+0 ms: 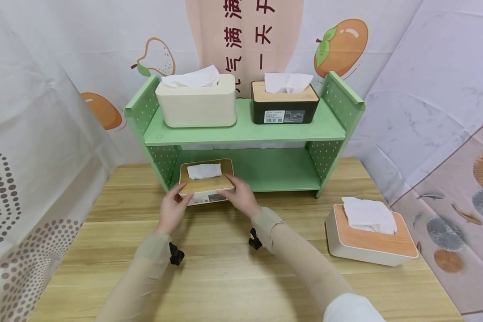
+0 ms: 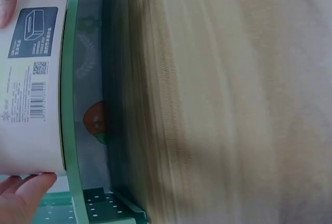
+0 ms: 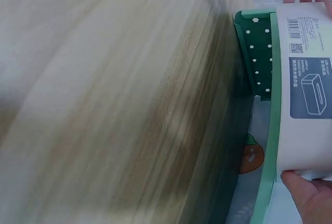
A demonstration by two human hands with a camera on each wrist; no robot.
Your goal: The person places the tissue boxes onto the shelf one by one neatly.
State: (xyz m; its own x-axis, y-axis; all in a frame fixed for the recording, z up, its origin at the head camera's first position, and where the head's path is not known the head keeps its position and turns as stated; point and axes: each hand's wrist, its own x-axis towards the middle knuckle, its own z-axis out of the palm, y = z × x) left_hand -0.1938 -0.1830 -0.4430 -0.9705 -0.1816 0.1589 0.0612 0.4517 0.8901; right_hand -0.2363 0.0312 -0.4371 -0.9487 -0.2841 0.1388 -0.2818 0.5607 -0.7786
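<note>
A tissue box [image 1: 209,194] with pale walls, a wood-look lid and a tissue poking out sits at the left of the green rack's lower shelf [image 1: 275,172], its labelled front at the shelf's front edge. Gripping its left end is my left hand [image 1: 172,209], thumb at the front corner. My right hand [image 1: 240,196] holds the opposite end. The left wrist view shows the printed label [image 2: 32,32] with my left hand's fingers below it. In the right wrist view, my right thumb [image 3: 298,187] presses the box's lower corner. The palms are partly hidden.
On the upper shelf [image 1: 241,134] stand a cream tissue box [image 1: 197,105] at left and a black one [image 1: 283,107] with a wooden lid at right. Another white tissue box [image 1: 366,255] with a wood-look lid rests on the wooden table [image 1: 221,277], right of the rack.
</note>
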